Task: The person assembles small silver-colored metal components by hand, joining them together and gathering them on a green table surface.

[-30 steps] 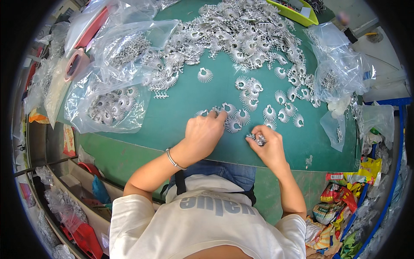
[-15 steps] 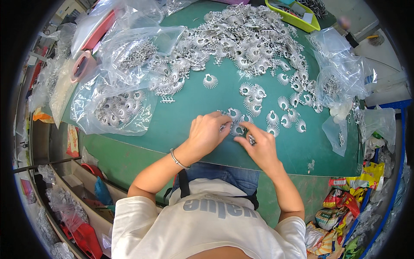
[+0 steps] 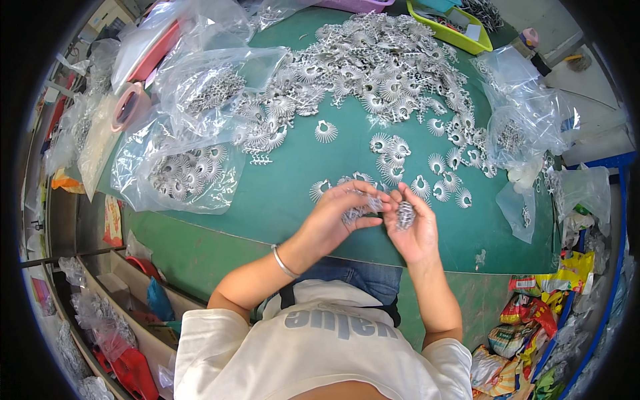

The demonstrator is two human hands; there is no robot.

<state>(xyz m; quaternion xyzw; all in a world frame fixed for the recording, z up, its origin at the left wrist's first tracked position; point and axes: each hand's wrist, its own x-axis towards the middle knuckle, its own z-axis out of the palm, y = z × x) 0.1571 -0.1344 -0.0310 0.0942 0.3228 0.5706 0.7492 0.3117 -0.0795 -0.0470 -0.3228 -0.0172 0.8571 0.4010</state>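
Note:
Near the table's front edge my left hand has its fingers curled around a few silver spiked pieces, blurred by motion. Close against it, palm up, my right hand holds a small stack of silver spiked pieces in its curled fingers. The fingertips of both hands almost meet, and whether they touch I cannot tell. Just beyond them lie loose sunburst-shaped silver pieces, flat on the green table. A single sunburst piece lies farther off.
A large heap of silver pieces spreads over the far table. Clear plastic bags with similar pieces lie at the left; another bag lies at the right. A yellow-green tray stands at the far right. Below are colourful packages.
Both hands have risen from the table toward me and come together. The right hand has turned palm up, showing its stack. Sunburst pieces by the left fingers are now uncovered.

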